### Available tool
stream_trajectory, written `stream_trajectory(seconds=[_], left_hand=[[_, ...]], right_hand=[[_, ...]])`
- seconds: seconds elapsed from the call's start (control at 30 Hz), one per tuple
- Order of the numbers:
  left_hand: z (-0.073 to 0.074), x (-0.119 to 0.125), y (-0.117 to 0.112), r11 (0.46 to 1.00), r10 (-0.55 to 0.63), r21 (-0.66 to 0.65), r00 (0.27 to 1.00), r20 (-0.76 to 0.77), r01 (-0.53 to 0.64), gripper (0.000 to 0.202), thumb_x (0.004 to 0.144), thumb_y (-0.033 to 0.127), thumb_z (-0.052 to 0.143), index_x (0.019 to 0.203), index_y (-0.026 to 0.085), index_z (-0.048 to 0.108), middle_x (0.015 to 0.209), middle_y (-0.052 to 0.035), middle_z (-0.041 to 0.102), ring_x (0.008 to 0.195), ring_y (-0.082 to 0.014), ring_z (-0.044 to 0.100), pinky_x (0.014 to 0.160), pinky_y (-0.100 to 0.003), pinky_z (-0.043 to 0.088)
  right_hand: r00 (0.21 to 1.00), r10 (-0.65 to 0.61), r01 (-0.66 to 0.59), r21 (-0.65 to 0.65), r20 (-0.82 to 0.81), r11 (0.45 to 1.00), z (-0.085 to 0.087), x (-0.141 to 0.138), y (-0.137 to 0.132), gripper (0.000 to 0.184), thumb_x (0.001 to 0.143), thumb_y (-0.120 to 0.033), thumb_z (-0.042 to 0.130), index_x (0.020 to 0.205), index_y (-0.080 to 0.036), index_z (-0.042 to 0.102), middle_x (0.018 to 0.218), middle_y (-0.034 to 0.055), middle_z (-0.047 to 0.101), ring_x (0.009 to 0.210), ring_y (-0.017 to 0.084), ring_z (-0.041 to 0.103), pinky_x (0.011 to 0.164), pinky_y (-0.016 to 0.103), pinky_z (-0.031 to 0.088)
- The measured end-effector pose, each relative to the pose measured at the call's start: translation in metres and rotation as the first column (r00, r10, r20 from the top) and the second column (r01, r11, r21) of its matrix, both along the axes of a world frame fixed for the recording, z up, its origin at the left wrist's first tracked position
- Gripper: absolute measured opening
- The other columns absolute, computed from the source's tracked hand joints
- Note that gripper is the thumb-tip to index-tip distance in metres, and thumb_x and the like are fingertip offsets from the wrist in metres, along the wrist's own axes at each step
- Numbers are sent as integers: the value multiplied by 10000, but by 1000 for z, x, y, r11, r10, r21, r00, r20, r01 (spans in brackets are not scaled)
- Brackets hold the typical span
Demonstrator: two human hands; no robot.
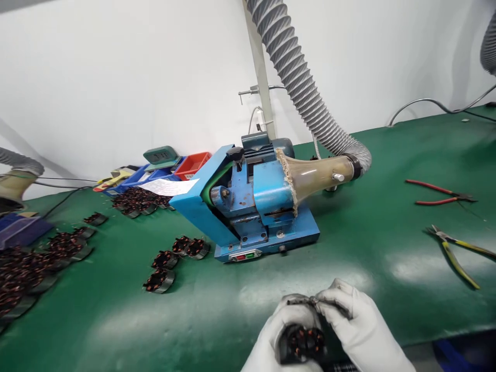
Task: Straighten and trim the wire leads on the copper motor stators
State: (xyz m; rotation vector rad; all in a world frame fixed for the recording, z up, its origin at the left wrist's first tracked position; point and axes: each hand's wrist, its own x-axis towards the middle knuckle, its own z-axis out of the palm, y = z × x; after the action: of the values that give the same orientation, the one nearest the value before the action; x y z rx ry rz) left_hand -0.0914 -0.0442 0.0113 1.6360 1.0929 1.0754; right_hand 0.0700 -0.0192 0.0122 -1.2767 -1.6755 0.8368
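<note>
at the bottom middle of the frame, the left hand (pixel 284 330) in a white glove holds a round coil part (pixel 305 342). the right hand (pixel 354 323) pinches its wires (pixel 310 301) tight, near the blue machine (pixel 251 201).

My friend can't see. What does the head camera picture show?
Two white-gloved hands, left and right, hold a small dark copper-wound motor coil above a green table. Behind stands a blue metal machine with a grey ribbed hose; more coils lie left, pliers right.
</note>
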Motion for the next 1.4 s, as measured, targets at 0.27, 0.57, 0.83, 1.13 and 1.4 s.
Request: stream_trajectory(seconds=[0.27,0.57,0.83,1.13,1.4], left_hand=[[-48,0,0,859,330,505,841,-428,-81,551,709,43,459,1224,239,454,1142,-116,538,1091,-265,531,870,-438,483],[-26,4,17,1000,18,1,828,-561,-20,577,505,89,727,1036,222,545,1174,-92,540,1191,-308,437,982,-496,388],[-18,3,18,997,-8,60,870,-493,44,684,457,167,800,1079,199,519,1140,-95,567,1160,-319,463,954,-488,417],[-7,41,15,997,51,74,728,-684,-1,215,807,95,458,947,207,576,998,-63,587,921,-238,555,786,-415,473],[-7,44,15,995,16,-70,788,-616,-74,213,800,69,429,780,226,571,815,0,579,775,-195,520,721,-360,405]], right_hand=[[967,215,-256,-577,-140,775,-15,3,14,328,845,-406,380,631,-174,467,484,-42,413,398,97,408,398,214,376],[669,566,-481,-300,481,824,7,33,40,219,675,-50,507,739,-180,672,727,52,572,594,159,523,576,266,405],[438,221,-25,-234,871,972,10,154,76,299,862,-231,410,979,-242,685,1025,70,648,975,217,587,855,291,421],[119,-223,837,23,968,546,-10,209,68,825,821,-686,94,1296,-100,429,1244,274,456,1077,441,457,803,512,362],[496,-400,776,-187,771,602,-12,164,37,520,743,-382,426,1193,-138,515,987,172,649,856,315,617,699,357,464]])
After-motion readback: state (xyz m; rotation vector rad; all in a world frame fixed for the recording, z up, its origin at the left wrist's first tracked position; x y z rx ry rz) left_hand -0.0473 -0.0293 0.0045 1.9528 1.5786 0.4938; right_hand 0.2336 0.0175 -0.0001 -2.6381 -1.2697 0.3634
